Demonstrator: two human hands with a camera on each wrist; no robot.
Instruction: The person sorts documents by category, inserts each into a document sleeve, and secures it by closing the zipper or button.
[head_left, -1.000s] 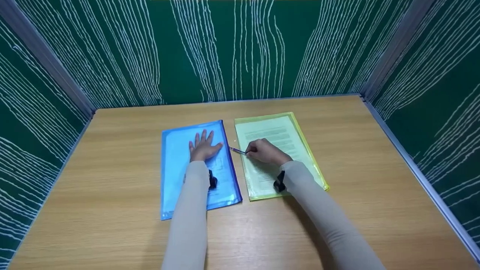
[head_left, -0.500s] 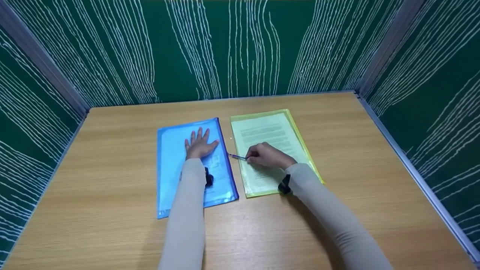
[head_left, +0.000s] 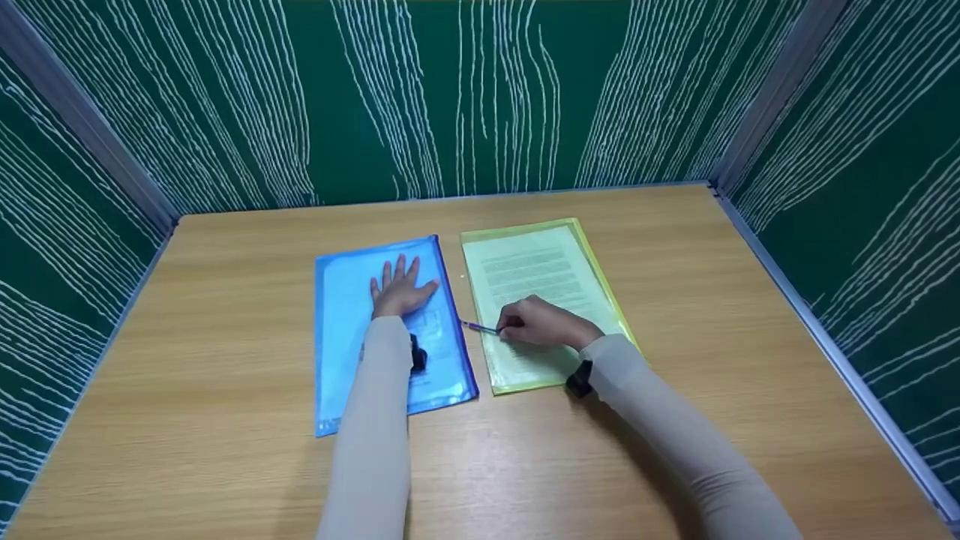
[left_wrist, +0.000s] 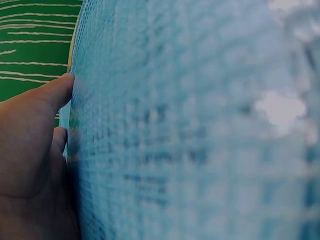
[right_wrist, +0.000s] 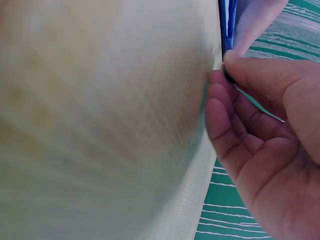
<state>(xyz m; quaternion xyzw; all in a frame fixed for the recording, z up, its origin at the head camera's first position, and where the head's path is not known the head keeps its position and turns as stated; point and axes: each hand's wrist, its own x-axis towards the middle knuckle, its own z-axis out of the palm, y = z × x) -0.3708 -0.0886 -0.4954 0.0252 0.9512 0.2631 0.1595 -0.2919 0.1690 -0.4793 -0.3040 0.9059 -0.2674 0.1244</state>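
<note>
A blue mesh zip document pouch (head_left: 341, 300) lies flat on the table in the head view, papers showing inside and a dark zipper along its right edge. My left hand (head_left: 399, 294) rests on its upper half, fingers spread. Between the thumb and fingers of my right hand (head_left: 551, 324) is the end of a thin purple zipper pull (head_left: 478, 327), stretched sideways from the pouch's zipper edge. The right wrist view shows the fingertips pinching a small dark end (right_wrist: 228, 75). Beneath this hand lies a yellow mesh pouch (head_left: 517, 247) holding a printed sheet.
The two pouches lie side by side on a wooden table (head_left: 247, 300), with a narrow strip of tabletop between them. Green panels (head_left: 330, 97) with white wavy lines enclose the back and sides. A black wrist camera (head_left: 579, 379) sits under the right sleeve.
My right hand has drawn the zipper pull down along the blue pouch's right edge, toward the body. The left hand has kept its place on the pouch. The head view has shifted slightly.
</note>
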